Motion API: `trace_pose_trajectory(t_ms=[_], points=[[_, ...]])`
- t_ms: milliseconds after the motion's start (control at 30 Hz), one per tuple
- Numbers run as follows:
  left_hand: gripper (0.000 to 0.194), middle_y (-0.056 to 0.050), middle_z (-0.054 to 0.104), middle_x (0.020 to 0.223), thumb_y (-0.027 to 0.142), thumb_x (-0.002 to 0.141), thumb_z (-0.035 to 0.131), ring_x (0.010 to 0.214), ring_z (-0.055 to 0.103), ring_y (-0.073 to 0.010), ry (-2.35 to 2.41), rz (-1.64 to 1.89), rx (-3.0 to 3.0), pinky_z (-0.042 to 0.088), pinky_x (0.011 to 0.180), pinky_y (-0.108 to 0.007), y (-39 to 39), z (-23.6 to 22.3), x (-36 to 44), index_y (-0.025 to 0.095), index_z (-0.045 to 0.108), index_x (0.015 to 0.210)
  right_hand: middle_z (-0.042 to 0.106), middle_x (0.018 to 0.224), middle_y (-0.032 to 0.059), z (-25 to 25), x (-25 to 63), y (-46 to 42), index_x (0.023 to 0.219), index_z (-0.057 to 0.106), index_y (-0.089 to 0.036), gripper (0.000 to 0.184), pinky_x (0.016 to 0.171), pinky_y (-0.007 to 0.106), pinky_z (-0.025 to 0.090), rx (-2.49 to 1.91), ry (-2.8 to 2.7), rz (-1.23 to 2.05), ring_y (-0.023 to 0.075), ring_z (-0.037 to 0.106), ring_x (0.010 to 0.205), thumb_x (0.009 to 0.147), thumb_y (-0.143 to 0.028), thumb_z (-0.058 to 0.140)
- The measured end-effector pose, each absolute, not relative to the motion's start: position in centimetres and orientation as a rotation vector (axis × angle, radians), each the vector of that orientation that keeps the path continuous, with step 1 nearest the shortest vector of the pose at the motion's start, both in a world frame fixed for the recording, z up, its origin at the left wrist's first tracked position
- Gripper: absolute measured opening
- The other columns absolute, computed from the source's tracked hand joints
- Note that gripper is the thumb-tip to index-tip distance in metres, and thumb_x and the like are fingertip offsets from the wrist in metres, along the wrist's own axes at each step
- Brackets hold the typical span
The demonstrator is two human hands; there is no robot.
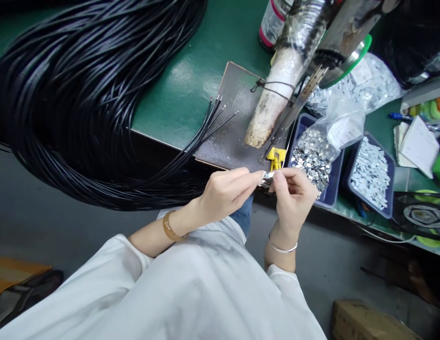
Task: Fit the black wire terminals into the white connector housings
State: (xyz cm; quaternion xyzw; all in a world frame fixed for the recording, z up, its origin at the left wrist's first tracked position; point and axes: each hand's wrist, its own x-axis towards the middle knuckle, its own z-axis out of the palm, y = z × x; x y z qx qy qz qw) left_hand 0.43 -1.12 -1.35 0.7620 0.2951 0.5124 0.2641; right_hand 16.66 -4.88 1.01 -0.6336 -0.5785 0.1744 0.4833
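My left hand (227, 192) and my right hand (294, 191) meet at the table's front edge, fingertips pinched close together. Between them is a small shiny metal piece (268, 175), mostly covered by the fingers, so its exact shape is unclear. Both hands appear to grip it. Right behind the fingertips stands a yellow clip-like part (276, 156). A dark flat board (227, 141) lies beyond my left hand, with the stripped ends of several black cables (202, 134) over it. Beside my right hand is a blue bin (331, 196) of small shiny metal pieces (314, 165).
A large coil of black cable (74, 80) covers the table's left side. Above the board slants a white wrapped tube (272, 94), with a bottle (272, 23) behind. Another bin (390, 189) holds pale pieces. Plastic bags (347, 123) and paper slips (421, 146) lie right.
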Motion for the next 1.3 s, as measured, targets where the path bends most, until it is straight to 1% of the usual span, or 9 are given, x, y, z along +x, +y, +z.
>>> trace_pose_trajectory(t_ms=[133, 267, 367, 433, 533, 667, 900, 1167, 1300], points=[[0.014, -0.001, 0.066, 0.067, 0.016, 0.089, 0.062, 0.053, 0.05, -0.0073, 0.837, 1.284, 1.747, 0.041, 0.055, -0.02, -0.9, -1.0, 0.5, 0.014, 0.077, 0.089, 0.056, 0.058, -0.0078, 0.5, 16.2, -4.8, 0.081, 0.065, -0.02, 0.017, 0.044, 0.018, 0.039, -1.505, -1.422, 0.549, 0.0056, 0.051, 0.046, 0.093, -0.031, 0.061], [0.012, -0.005, 0.073, 0.077, 0.02, 0.084, 0.068, 0.06, 0.057, -0.0096, 0.901, 1.126, 1.417, 0.043, 0.056, -0.02, -0.6, -0.6, 0.6, 0.013, 0.078, 0.086, 0.057, 0.061, -0.0077, -0.2, 15.7, -4.9, 0.094, 0.067, -0.021, 0.007, 0.042, 0.019, 0.037, -1.471, -1.402, 0.249, 0.0051, 0.051, 0.045, 0.092, -0.026, 0.063], [0.011, -0.003, 0.071, 0.071, 0.021, 0.08, 0.072, 0.055, 0.053, -0.0076, 0.939, 1.041, 1.256, 0.038, 0.05, -0.019, -0.1, -0.4, 0.8, 0.013, 0.078, 0.084, 0.062, 0.064, -0.0085, -0.4, 15.7, -5.0, 0.115, 0.059, -0.025, 0.022, 0.04, 0.02, 0.036, -1.267, -1.295, 0.134, 0.0054, 0.048, 0.04, 0.094, -0.02, 0.058], [0.01, -0.001, 0.068, 0.065, 0.021, 0.076, 0.074, 0.052, 0.051, -0.0065, 0.941, 1.023, 1.192, 0.036, 0.048, -0.018, 0.3, -0.2, 0.9, 0.012, 0.078, 0.08, 0.072, 0.078, -0.0056, -0.4, 15.7, -5.0, 0.121, 0.054, -0.026, 0.028, 0.041, 0.02, 0.043, -1.196, -1.267, 0.13, 0.0063, 0.056, 0.042, 0.095, -0.015, 0.054], [0.009, -0.002, 0.071, 0.069, 0.021, 0.072, 0.076, 0.059, 0.059, -0.0087, 0.897, 1.013, 1.095, 0.046, 0.057, -0.019, 0.9, 0.0, 1.2, 0.012, 0.076, 0.076, 0.077, 0.095, -0.0006, -0.7, 15.6, -4.9, 0.109, 0.06, -0.023, 0.023, 0.059, 0.027, 0.061, -1.247, -1.339, 0.1, 0.014, 0.075, 0.069, 0.091, -0.009, 0.061], [0.007, -0.001, 0.07, 0.068, 0.018, 0.071, 0.076, 0.062, 0.062, -0.0093, 0.867, 1.012, 1.061, 0.05, 0.062, -0.02, 1.3, 0.0, 1.5, 0.013, 0.073, 0.072, 0.076, 0.103, 0.0028, -1.1, 15.5, -4.5, 0.094, 0.064, -0.022, 0.019, 0.079, 0.035, 0.066, -1.275, -1.509, 0.026, 0.0181, 0.076, 0.091, 0.083, -0.007, 0.069], [0.008, 0.003, 0.062, 0.058, 0.015, 0.069, 0.077, 0.055, 0.055, -0.0065, 0.884, 1.036, 1.061, 0.043, 0.054, -0.018, 1.7, -0.2, 1.8, 0.013, 0.07, 0.071, 0.074, 0.105, 0.0036, -1.2, 15.3, -3.8, 0.093, 0.061, -0.022, 0.014, 0.079, 0.037, 0.066, -1.294, -1.485, 0.115, 0.0179, 0.075, 0.093, 0.086, -0.011, 0.066], [0.008, 0.0, 0.07, 0.069, 0.015, 0.069, 0.078, 0.061, 0.061, -0.0077, 0.838, 1.045, 1.043, 0.048, 0.058, -0.018, 1.7, -0.3, 1.6, 0.013, 0.072, 0.075, 0.074, 0.105, 0.0042, -0.7, 15.1, -3.9, 0.089, 0.061, -0.022, 0.017, 0.077, 0.036, 0.068, -1.275, -1.484, 0.133, 0.0173, 0.075, 0.092, 0.083, -0.007, 0.068], [0.005, 0.002, 0.061, 0.06, 0.016, 0.071, 0.074, 0.055, 0.053, -0.006, 0.832, 0.987, 1.049, 0.042, 0.054, -0.018, 1.6, -0.3, 1.4, 0.013, 0.072, 0.074, 0.074, 0.107, 0.0043, -1.0, 15.3, -4.4, 0.09, 0.06, -0.023, 0.019, 0.077, 0.036, 0.068, -1.243, -1.466, 0.204, 0.0181, 0.075, 0.093, 0.083, -0.007, 0.067]])
